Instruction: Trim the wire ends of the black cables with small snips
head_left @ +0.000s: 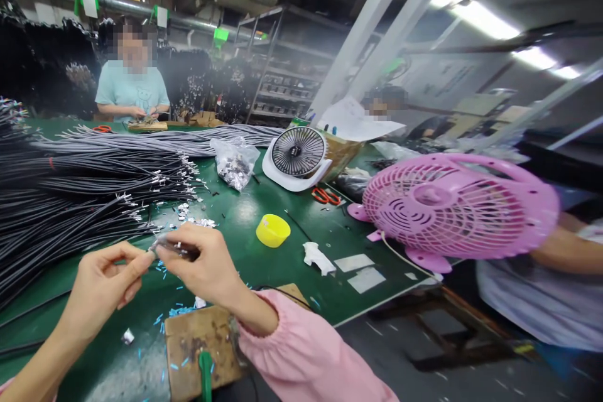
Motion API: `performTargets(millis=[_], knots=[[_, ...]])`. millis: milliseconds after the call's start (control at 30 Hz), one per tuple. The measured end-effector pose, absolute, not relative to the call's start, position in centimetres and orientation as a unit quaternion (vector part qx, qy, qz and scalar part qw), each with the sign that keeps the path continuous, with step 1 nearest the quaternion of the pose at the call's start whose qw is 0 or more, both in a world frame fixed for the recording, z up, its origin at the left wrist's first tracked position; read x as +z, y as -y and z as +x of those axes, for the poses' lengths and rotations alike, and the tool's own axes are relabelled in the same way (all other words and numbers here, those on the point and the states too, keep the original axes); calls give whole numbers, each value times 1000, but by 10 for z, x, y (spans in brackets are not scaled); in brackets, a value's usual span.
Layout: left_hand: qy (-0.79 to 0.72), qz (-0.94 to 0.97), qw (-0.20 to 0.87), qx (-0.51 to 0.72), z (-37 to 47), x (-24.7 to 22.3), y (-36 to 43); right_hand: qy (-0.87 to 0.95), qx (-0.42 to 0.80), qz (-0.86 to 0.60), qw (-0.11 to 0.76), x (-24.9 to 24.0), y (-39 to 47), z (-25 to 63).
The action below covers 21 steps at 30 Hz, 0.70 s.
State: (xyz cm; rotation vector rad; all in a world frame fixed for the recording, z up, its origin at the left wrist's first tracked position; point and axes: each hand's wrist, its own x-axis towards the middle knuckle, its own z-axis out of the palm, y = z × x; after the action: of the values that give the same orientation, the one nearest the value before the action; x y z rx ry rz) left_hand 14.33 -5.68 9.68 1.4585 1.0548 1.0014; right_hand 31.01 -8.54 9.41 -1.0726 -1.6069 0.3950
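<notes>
My left hand (106, 279) pinches a small piece at its fingertips, too small and blurred to name. My right hand (200, 260) is closed around a dark, partly hidden tool (186, 250), whose tip meets the left fingertips. Both hands are above the green table, just in front of bundles of black cables (85, 201) with pale stripped ends. Below the right hand lies a worn wooden block (193, 333) with a green handle (205, 374) on it. Small blue offcuts (181, 311) are scattered beside the block.
A yellow ring-shaped container (273, 230), orange scissors (326, 196), a bag of small parts (235, 163) and a white fan (298, 154) stand or lie ahead. The pink fan (452, 207) is at right. A person in light blue (133, 89) sits across; another person's arm (565, 245) shows at right.
</notes>
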Motion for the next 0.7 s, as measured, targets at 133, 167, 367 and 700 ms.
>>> performTargets(millis=[133, 167, 367, 700], knots=[[-414, 642, 491, 418, 139, 101, 57, 704, 162, -454, 522, 95, 83, 308], [-409, 651, 485, 416, 139, 102, 58, 705, 152, -455, 522, 94, 84, 308], [-414, 692, 339, 484, 150, 91, 73, 684, 109, -478, 540, 89, 85, 309], [-382, 743, 70, 545, 157, 87, 63, 732, -148, -410, 523, 80, 94, 297]])
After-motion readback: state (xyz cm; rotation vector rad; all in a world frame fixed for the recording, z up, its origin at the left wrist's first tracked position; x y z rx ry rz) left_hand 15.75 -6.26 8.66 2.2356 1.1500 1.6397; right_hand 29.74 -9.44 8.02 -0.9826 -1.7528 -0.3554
